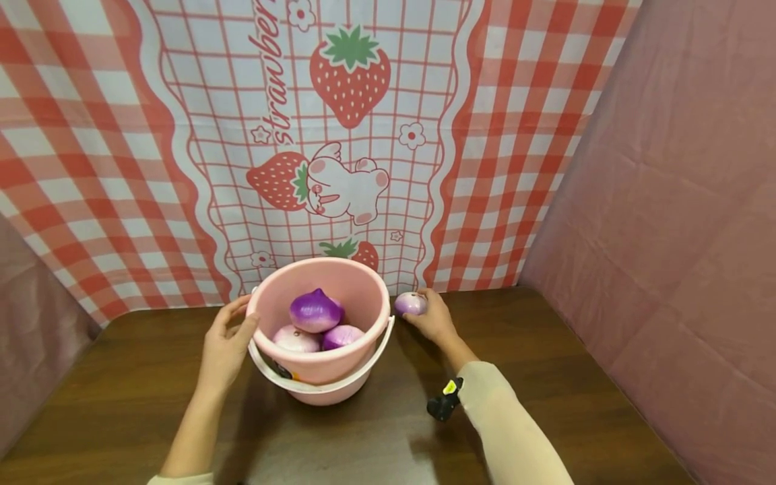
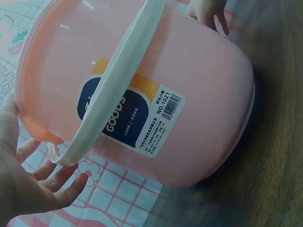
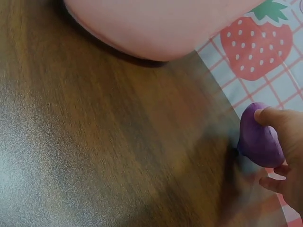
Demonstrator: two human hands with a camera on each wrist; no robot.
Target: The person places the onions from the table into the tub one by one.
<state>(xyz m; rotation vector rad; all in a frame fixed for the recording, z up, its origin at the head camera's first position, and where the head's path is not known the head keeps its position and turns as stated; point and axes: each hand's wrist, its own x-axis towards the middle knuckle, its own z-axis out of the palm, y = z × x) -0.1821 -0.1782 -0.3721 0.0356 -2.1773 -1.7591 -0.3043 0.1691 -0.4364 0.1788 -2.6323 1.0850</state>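
A pink bucket (image 1: 358, 283) with a white handle (image 1: 327, 387) stands on the table, holding several purple-and-white onions (image 1: 315, 313). At the bucket's left side my left hand (image 1: 223, 343) grips the rim; in the left wrist view its thumb (image 2: 7, 125) lies against the rim and its fingers reach past the handle's joint. To the right of the bucket, my right hand (image 1: 438, 320) holds another onion (image 1: 410, 304) between thumb and fingers. The right wrist view shows this onion's purple side (image 3: 260, 137), low over the table's back edge.
A brown wooden table (image 1: 521, 377) carries everything. Behind it hangs a red-and-white checked strawberry cloth (image 1: 351, 81), close to the bucket. Pink cloth (image 1: 673, 202) hangs at the right side. A black wrist camera (image 1: 444, 404) is strapped to the right forearm.
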